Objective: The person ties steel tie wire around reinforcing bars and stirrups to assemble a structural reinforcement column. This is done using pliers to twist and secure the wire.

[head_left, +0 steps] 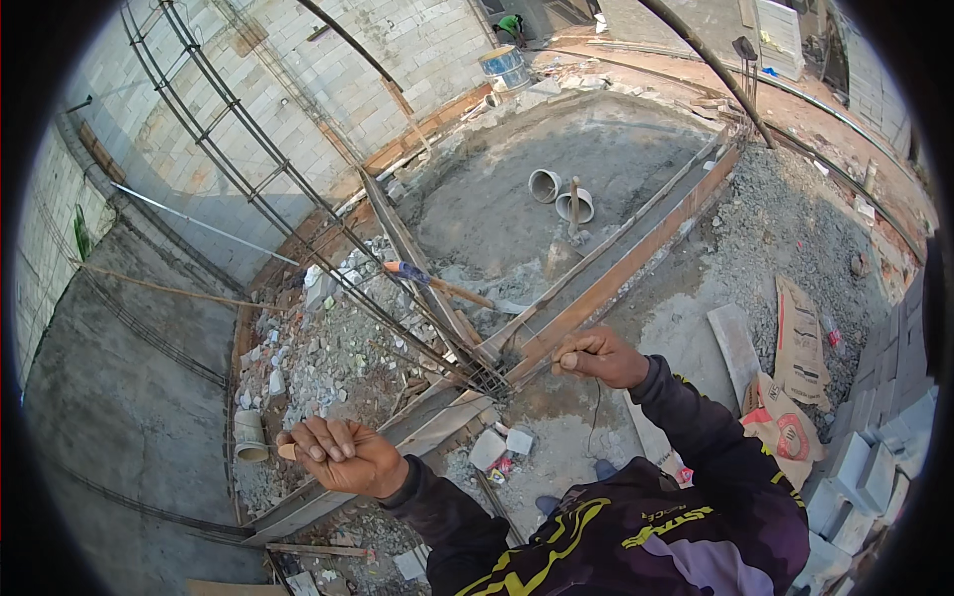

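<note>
My left hand (pixel 343 457) is closed, fingers curled, over the wooden form boards (pixel 437 422) at lower left. A small tan tip shows at its outer edge; what the fingers hold is hidden. Farther right, my right hand (pixel 601 356) is closed in a pinch, and a thin dark wire (pixel 596 417) dangles below it. Between the hands, at the corner of the formwork, the lower ends of a tall rebar cage (pixel 482 372) come together. The cage leans up to the far left. Neither hand visibly touches the bars.
Beyond the boards, grey pipe pieces (pixel 545 186) and a wooden-handled tool (pixel 462 291) lie by wet concrete. Rubble (pixel 333 318) fills the left side. Paper sacks (pixel 800 343), a gravel heap (pixel 775 238) and stacked blocks (pixel 860 477) stand right. A person (pixel 511 27) bends near a blue drum (pixel 505 70).
</note>
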A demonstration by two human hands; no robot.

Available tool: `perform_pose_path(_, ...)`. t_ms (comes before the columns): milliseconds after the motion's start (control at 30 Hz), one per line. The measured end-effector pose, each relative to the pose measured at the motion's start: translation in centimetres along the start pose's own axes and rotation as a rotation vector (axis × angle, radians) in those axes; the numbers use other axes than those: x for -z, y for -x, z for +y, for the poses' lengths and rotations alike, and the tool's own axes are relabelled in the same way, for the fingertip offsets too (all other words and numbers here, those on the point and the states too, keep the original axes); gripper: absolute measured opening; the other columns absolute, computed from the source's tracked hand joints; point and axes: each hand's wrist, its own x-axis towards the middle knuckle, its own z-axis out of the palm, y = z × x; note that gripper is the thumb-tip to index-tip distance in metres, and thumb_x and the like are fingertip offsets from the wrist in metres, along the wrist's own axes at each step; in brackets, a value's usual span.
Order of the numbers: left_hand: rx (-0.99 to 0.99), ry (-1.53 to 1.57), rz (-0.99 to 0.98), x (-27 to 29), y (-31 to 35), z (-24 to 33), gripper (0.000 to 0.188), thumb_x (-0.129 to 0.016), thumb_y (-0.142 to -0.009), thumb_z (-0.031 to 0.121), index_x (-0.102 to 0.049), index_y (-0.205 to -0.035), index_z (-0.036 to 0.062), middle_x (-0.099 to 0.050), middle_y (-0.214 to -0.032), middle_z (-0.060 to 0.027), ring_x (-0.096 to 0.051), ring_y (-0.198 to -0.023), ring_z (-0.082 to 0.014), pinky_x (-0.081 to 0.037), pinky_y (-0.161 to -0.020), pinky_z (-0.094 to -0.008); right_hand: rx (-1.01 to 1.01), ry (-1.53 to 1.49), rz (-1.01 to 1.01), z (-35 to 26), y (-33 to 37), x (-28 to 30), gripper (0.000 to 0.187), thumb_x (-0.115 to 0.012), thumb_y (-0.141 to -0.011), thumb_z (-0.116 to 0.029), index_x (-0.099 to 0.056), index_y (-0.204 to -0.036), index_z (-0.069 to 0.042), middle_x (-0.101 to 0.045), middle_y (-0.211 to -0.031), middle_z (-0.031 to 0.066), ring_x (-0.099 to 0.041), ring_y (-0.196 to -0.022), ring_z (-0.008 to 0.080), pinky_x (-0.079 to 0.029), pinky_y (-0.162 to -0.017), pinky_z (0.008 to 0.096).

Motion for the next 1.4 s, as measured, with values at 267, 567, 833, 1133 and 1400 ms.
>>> perform_pose_path(267, -0.049, -0.086, 0.181, 2.2, 0.2, 0.3, 0.018, -0.045, -0.098, 0.013, -0.043, -0.083, 0.0043, -0.043, -0.069, -0.0019, -0.039, -0.056, -0.0115, -0.041, -0.048, -0.0250, -0.098, 0.358, -0.440, 1.7, 0.1, -0.1, 0.018, -0.057, -0.092, -0.016, -0.064, -0.099, -0.002, -0.065, -0.081, 0.0019, -0.055, -0.068, 0.0085, -0.043, -0.061, 0.0260)
perform_pose_path(567, -0.199, -0.158, 0.491, 6.3, 0.2, 3.6, 0.007, -0.049, -0.096, 0.012, -0.049, -0.090, 0.0071, -0.046, -0.070, 0.0005, -0.042, -0.058, -0.0095, -0.037, -0.043, -0.0226, -0.227, 0.463, 0.149, 2.4, -0.8, -0.3, 0.023, -0.059, -0.091, -0.022, -0.068, -0.106, -0.007, -0.062, -0.063, 0.0053, -0.055, -0.054, 0.0116, -0.045, -0.054, 0.0288)
perform_pose_path(833, -0.296, -0.249, 0.621, 8.9, -0.6, 8.1, 0.007, -0.050, -0.096, 0.015, -0.047, -0.093, 0.0101, -0.047, -0.073, 0.0026, -0.043, -0.058, -0.0052, -0.036, -0.039, -0.0193, -0.345, -0.047, -0.689, 4.1, 0.8, 0.4, 0.027, -0.057, -0.093, -0.019, -0.064, -0.113, -0.002, -0.068, -0.084, 0.0072, -0.052, -0.055, 0.0118, -0.044, -0.055, 0.0266)
perform_pose_path(1133, -0.393, -0.262, 0.669, 12.6, -0.1, 10.0, 0.012, -0.055, -0.095, 0.021, -0.048, -0.096, 0.0114, -0.048, -0.074, 0.0030, -0.045, -0.063, -0.0077, -0.038, -0.047, -0.0213, -0.682, 0.227, -0.622, 4.8, 0.4, -1.2, 0.020, -0.054, -0.092, -0.012, -0.066, -0.104, -0.002, -0.051, -0.061, 0.0000, -0.042, -0.053, 0.0075, -0.035, -0.050, 0.0241)
perform_pose_path(1400, -0.364, -0.319, 0.689, 16.1, 3.8, 14.4, 0.009, -0.054, -0.095, 0.018, -0.050, -0.093, 0.0101, -0.051, -0.076, 0.0027, -0.048, -0.067, -0.0077, -0.040, -0.052, -0.0226, -0.497, -0.238, -0.099, 6.3, -0.1, -0.2, 0.023, -0.055, -0.091, -0.017, -0.062, -0.097, 0.005, -0.054, -0.063, 0.0048, -0.043, -0.046, 0.0088, -0.033, -0.044, 0.0230)
